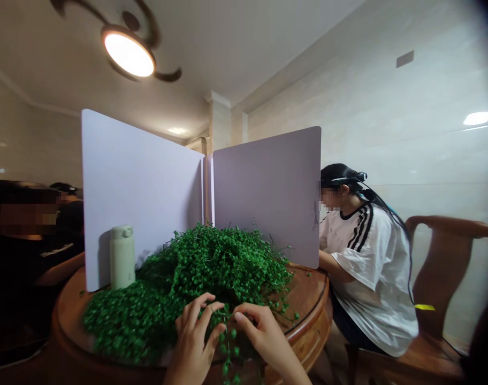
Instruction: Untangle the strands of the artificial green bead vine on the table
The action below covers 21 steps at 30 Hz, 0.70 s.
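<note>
Down at the near edge of the round wooden counter (308,299), both hands are set side by side against a big heap of green beaded strands (196,278), which is spread across the middle and left of the counter and spills toward its front rim. The left hand (193,337) is seen with fingers bent and loosely spread, tips resting on the greenery. The right hand (264,334) is brought in just beside it, forefinger stretched toward the left hand and the other fingers curled under; whether a strand is pinched there cannot be told. Between the two hands a few loose strands (228,353) are seen dangling over the counter's edge. Behind the heap, on the left, a pale bottle (122,256) is stood upright, close against a lilac board (139,182); a second lilac board (268,187) is stood beside it on the right, the two meeting at an angle at the back of the counter. Beyond the right board a person in a white shirt with black stripes (368,267) is seated on a wooden chair (440,256), bent toward the counter, with a small camera (350,177) worn on the head. At far left a person in dark clothes (23,256) is partly seen. Overhead, a round ceiling lamp (128,53) is lit.
</note>
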### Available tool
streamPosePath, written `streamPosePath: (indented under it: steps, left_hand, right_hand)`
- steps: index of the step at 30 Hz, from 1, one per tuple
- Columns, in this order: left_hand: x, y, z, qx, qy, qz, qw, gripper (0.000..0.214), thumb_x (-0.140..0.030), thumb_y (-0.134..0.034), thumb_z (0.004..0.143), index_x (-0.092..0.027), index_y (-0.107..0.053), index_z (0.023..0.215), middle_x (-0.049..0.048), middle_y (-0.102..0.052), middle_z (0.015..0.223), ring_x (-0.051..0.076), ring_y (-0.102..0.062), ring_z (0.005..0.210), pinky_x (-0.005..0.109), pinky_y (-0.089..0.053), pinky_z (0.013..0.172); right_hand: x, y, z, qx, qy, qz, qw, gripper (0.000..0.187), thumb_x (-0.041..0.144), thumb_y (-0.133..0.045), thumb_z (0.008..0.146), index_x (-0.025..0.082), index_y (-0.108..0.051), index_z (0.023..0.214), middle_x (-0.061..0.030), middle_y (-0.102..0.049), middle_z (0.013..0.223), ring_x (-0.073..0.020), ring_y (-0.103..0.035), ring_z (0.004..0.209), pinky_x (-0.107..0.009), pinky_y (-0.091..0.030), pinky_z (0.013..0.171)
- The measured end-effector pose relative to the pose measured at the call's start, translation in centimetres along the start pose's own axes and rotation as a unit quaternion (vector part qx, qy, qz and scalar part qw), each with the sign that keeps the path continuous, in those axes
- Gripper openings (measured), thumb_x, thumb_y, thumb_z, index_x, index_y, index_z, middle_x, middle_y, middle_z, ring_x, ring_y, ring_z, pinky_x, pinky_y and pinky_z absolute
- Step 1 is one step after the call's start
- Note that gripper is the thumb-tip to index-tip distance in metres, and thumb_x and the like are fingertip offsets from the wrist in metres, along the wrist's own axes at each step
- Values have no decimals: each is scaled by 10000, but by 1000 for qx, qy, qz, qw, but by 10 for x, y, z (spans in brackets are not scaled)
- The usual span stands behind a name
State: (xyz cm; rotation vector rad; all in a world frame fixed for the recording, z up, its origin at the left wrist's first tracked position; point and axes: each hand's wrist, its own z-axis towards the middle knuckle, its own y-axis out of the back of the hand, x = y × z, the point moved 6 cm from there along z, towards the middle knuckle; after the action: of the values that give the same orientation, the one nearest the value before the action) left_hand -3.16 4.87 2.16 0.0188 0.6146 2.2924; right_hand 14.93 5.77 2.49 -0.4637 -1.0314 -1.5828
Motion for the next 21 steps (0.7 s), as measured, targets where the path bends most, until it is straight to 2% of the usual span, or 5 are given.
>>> streamPosePath:
  steps: [5, 11, 14, 17, 21]
  left_hand:
    - [-16, 4, 5, 33, -48, -92, 994, 185, -390, -557, 1013, -277, -686, 1084, 35, -716, 1054, 195, -669, 1000, 303, -540, 863]
    - [-16, 3, 3, 50, -47, -157, 985, 252, -394, -491, 1041, -270, -704, 1092, 28, -749, 986, 164, -702, 917, 240, -564, 845]
    - [-9, 2, -3, 44, -23, -156, 986, 260, -414, -509, 1032, -278, -692, 1158, 33, -767, 1050, 165, -724, 993, 224, -566, 904]
    - [-5, 1, -6, 60, 15, -166, 984, 366, -531, -524, 1000, -262, -678, 1194, 64, -762, 1123, 193, -723, 1057, 241, -572, 922]
    - [-7, -4, -5, 137, 92, -182, 969, 355, -543, -506, 1001, -239, -688, 1000, 53, -744, 962, 191, -721, 922, 245, -569, 830]
  right_hand:
    - [5, -2, -4, 17, 1, -25, 1000, 231, 369, -638, 945, 204, -798, 978, -9, -726, 840, -151, -575, 732, -228, -396, 693]
    - [7, -6, -6, 47, -6, -45, 998, 240, 378, -673, 919, 190, -810, 858, 19, -643, 681, -116, -482, 647, -216, -333, 613]
    - [8, -5, -5, 33, -10, -46, 998, 242, 376, -668, 919, 187, -808, 860, 13, -671, 707, -118, -497, 657, -215, -342, 622]
    - [8, -5, -5, 25, -20, -54, 998, 262, 387, -652, 928, 182, -807, 876, -2, -695, 736, -127, -515, 664, -220, -349, 630]
    - [6, -5, -6, 24, -26, -74, 997, 291, 420, -651, 928, 177, -803, 879, -17, -695, 734, -147, -539, 698, -225, -353, 636]
